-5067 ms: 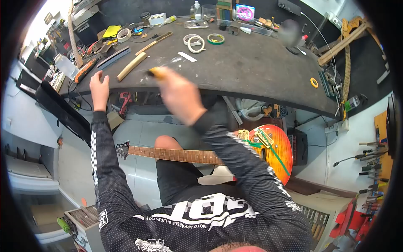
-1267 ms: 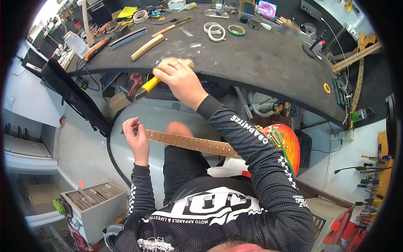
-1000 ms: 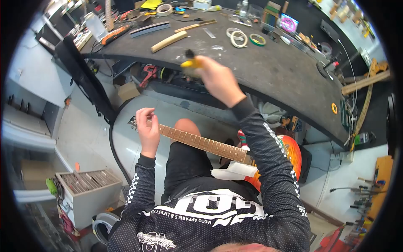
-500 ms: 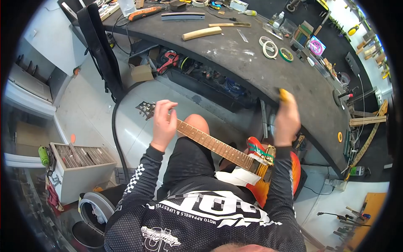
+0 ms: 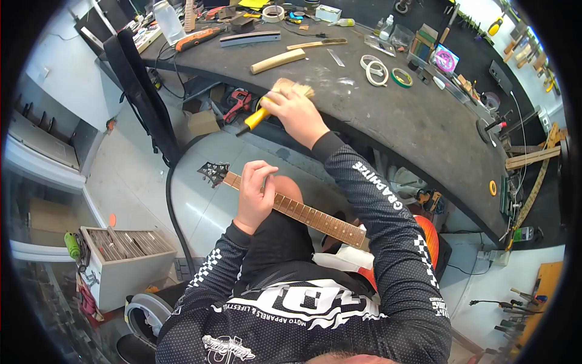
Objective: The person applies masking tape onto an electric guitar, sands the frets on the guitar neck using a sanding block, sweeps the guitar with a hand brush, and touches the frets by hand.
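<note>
An electric guitar lies across my lap, its fretboard (image 5: 315, 217) showing between my arms and its dark headstock (image 5: 213, 173) pointing left. My left hand (image 5: 254, 197) is closed around the neck near the headstock. Above the neck, by the bench edge, my right hand (image 5: 297, 115) grips a brush (image 5: 259, 116) with a yellow handle, black handle end and pale bristles. My right sleeve covers much of the orange-red guitar body (image 5: 426, 233). White paper or cloth (image 5: 348, 258) lies by the body end of the fretboard.
The dark workbench (image 5: 418, 127) curves ahead, carrying a wooden block (image 5: 277, 61), tape rolls (image 5: 374, 71) and a grey levelling bar (image 5: 250, 39). A black hose (image 5: 168, 212) runs down the left side. A box of flat sheets (image 5: 127, 246) stands on the left.
My right hand has swept left with the brush, from over the guitar body to above the neck. My left hand stays on the neck near the headstock.
</note>
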Tool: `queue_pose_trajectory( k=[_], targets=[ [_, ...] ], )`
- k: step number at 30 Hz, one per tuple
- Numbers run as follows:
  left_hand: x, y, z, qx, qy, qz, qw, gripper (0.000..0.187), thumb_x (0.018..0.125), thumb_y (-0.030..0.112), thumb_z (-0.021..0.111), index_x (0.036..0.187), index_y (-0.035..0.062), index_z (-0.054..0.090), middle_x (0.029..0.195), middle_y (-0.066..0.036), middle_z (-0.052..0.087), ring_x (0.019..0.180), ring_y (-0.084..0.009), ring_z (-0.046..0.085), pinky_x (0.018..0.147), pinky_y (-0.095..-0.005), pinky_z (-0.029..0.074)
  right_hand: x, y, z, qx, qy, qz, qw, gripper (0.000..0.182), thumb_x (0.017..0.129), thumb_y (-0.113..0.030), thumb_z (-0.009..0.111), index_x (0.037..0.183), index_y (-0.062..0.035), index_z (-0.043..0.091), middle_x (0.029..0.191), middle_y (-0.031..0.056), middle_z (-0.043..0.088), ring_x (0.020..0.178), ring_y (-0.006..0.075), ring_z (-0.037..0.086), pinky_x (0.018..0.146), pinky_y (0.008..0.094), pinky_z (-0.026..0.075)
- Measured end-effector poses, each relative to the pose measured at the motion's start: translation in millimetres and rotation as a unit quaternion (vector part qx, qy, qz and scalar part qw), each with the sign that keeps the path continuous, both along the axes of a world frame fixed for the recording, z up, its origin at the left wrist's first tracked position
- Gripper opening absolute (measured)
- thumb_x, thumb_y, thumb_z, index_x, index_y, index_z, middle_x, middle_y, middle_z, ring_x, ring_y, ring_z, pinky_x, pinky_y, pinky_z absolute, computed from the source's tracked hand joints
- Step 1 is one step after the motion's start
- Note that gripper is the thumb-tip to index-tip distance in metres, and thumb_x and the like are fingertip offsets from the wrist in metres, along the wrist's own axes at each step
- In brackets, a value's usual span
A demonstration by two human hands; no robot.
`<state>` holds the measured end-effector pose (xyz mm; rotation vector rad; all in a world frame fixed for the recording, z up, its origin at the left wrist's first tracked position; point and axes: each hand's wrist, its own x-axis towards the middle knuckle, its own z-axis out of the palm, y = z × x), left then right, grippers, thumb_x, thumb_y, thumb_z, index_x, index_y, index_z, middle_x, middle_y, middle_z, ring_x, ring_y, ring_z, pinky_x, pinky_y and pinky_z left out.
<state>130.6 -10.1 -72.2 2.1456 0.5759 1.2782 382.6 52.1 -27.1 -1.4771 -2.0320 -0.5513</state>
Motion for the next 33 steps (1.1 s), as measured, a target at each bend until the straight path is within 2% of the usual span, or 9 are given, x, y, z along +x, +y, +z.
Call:
queue_pose_trajectory(
  k=[4, 7, 12, 17, 19, 22, 26, 31, 33],
  targets=[
    [-7.7, 19.8, -7.2, 0.056, 0.013, 0.022, 0.998, 0.029, 0.095, -0.013, 0.068, 0.119, 0.0027, 0.072, 0.117, -0.015, 0.066, 0.110, -0.0362, 0.066, 0.094, -0.0450, 0.055, 22.4, -44.6, 29.0, -0.091, -0.033, 0.039, 0.995, 0.037, 0.099, -0.010, 0.069, 0.135, -0.0152, 0.073, 0.126, 0.0065, 0.075, 0.120, 0.0313, 0.074, 0.105, 0.0454, 0.060],
    [-2.6, 59.0, 0.6, 0.093, -0.011, 0.075, 0.993, 0.028, 0.095, -0.012, 0.067, 0.119, 0.0030, 0.071, 0.115, -0.015, 0.066, 0.109, -0.0365, 0.066, 0.094, -0.0454, 0.055, 49.8, -100.5, 66.8, -0.023, -0.073, 0.017, 0.997, 0.039, 0.100, -0.009, 0.070, 0.138, -0.0178, 0.075, 0.124, 0.0044, 0.078, 0.124, 0.0288, 0.076, 0.105, 0.0433, 0.060],
    [58.8, 161.7, 37.1, 0.009, -0.031, 0.057, 0.998, 0.028, 0.098, -0.006, 0.067, 0.125, 0.0008, 0.067, 0.119, -0.015, 0.064, 0.106, -0.0302, 0.066, 0.097, -0.0410, 0.056, 142.1, -200.2, 109.6, -0.123, 0.014, -0.279, 0.952, 0.044, 0.106, -0.011, 0.071, 0.150, -0.0163, 0.071, 0.134, 0.0105, 0.079, 0.123, 0.0354, 0.076, 0.102, 0.0461, 0.061],
    [146.8, 271.4, 45.7, 0.158, 0.168, 0.106, 0.967, 0.056, 0.104, 0.027, 0.074, 0.156, 0.0150, 0.059, 0.139, -0.015, 0.067, 0.137, -0.0394, 0.062, 0.114, -0.0582, 0.052, 321.1, -298.9, 82.5, -0.138, 0.188, -0.394, 0.889, 0.054, 0.111, -0.010, 0.066, 0.165, -0.0105, 0.059, 0.153, 0.0173, 0.073, 0.138, 0.0332, 0.072, 0.115, 0.0408, 0.055],
    [176.6, 298.9, 46.6, 0.127, 0.282, 0.131, 0.942, 0.056, 0.108, 0.037, 0.074, 0.158, 0.0145, 0.061, 0.145, -0.014, 0.065, 0.141, -0.0394, 0.060, 0.115, -0.0611, 0.051, 379.6, -331.3, 77.4, -0.148, 0.340, -0.355, 0.858, 0.054, 0.113, -0.008, 0.064, 0.167, -0.0033, 0.056, 0.158, 0.0183, 0.070, 0.143, 0.0282, 0.069, 0.121, 0.0367, 0.050],
    [197.4, 315.4, 55.5, 0.160, 0.429, 0.115, 0.882, 0.053, 0.108, 0.041, 0.074, 0.152, 0.0120, 0.066, 0.139, -0.015, 0.066, 0.137, -0.0409, 0.062, 0.112, -0.0622, 0.053, 428.0, -370.9, 76.8, -0.166, 0.364, -0.388, 0.830, 0.052, 0.113, -0.008, 0.065, 0.163, 0.0028, 0.058, 0.155, 0.0183, 0.072, 0.143, 0.0266, 0.067, 0.122, 0.0360, 0.048],
    [203.9, 335.6, 39.6, 0.214, 0.377, 0.057, 0.899, 0.035, 0.111, 0.035, 0.070, 0.127, 0.0044, 0.069, 0.131, -0.016, 0.068, 0.131, -0.0404, 0.064, 0.105, -0.0589, 0.057, 451.5, -404.2, 60.3, -0.114, 0.262, -0.532, 0.797, 0.052, 0.113, -0.013, 0.065, 0.161, 0.0039, 0.059, 0.149, 0.0181, 0.075, 0.139, 0.0261, 0.069, 0.120, 0.0377, 0.049],
    [180.0, 336.1, 30.4, 0.155, 0.138, 0.050, 0.977, 0.032, 0.115, 0.031, 0.067, 0.121, 0.0000, 0.068, 0.119, -0.022, 0.068, 0.119, -0.0434, 0.066, 0.101, -0.0524, 0.054, 477.2, -457.7, 30.4, -0.040, 0.488, -0.502, 0.714, 0.045, 0.112, -0.018, 0.066, 0.148, 0.0083, 0.066, 0.136, 0.0177, 0.078, 0.123, 0.0266, 0.073, 0.110, 0.0394, 0.052],
    [154.7, 308.8, 44.5, 0.033, 0.060, 0.016, 0.998, 0.037, 0.121, 0.035, 0.061, 0.128, -0.0007, 0.069, 0.116, -0.015, 0.069, 0.106, -0.0295, 0.066, 0.094, -0.0421, 0.053, 482.6, -477.3, 16.0, -0.025, 0.500, -0.529, 0.685, 0.045, 0.112, -0.019, 0.066, 0.148, 0.0086, 0.066, 0.135, 0.0177, 0.079, 0.122, 0.0266, 0.073, 0.109, 0.0399, 0.053]
  ],
)
